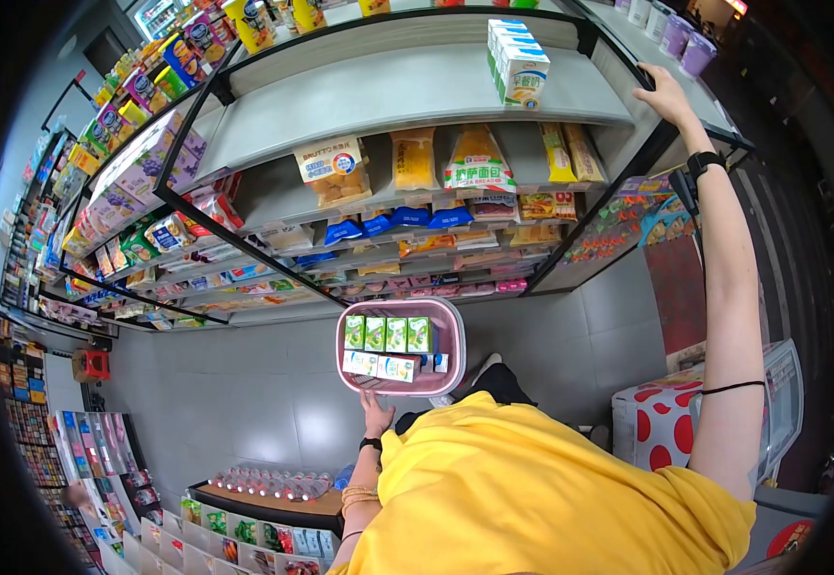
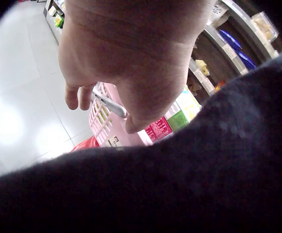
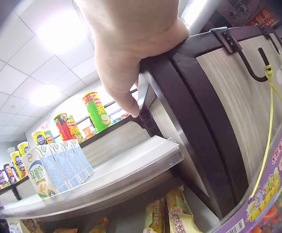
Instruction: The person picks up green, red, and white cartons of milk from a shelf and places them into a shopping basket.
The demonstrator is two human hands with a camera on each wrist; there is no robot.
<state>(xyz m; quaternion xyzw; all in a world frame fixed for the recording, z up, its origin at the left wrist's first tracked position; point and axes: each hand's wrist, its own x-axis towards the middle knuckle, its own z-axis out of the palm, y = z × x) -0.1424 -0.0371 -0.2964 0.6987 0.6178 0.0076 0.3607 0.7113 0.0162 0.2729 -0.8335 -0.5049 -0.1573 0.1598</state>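
My left hand [image 1: 376, 416] reaches to the near rim of a pink shopping basket [image 1: 458, 347], its fingers spread at the rim. In the left wrist view the basket's pale grey handle [image 2: 111, 106] passes beneath that hand, close to the fingertips. Green-and-white cartons [image 1: 396, 333] stand in a row in the basket, with white milk cartons [image 1: 395, 369] lying beside them. My right hand [image 1: 666, 99] rests on the black frame [image 3: 177, 73] at the shelf's upper right corner, fingers extending over its inner side. A row of white-and-blue breakfast milk cartons [image 3: 44, 172] stands on the top shelf nearby.
Bagged bread [image 1: 479, 158] fills part of the shelf below the cartons. Chip canisters [image 3: 96, 111] line the unit behind. A hook [image 3: 262, 65] sticks out from the unit's side. Bottles [image 1: 273, 482] stand behind on the left, and a red-dotted box [image 1: 661, 417] on the right.
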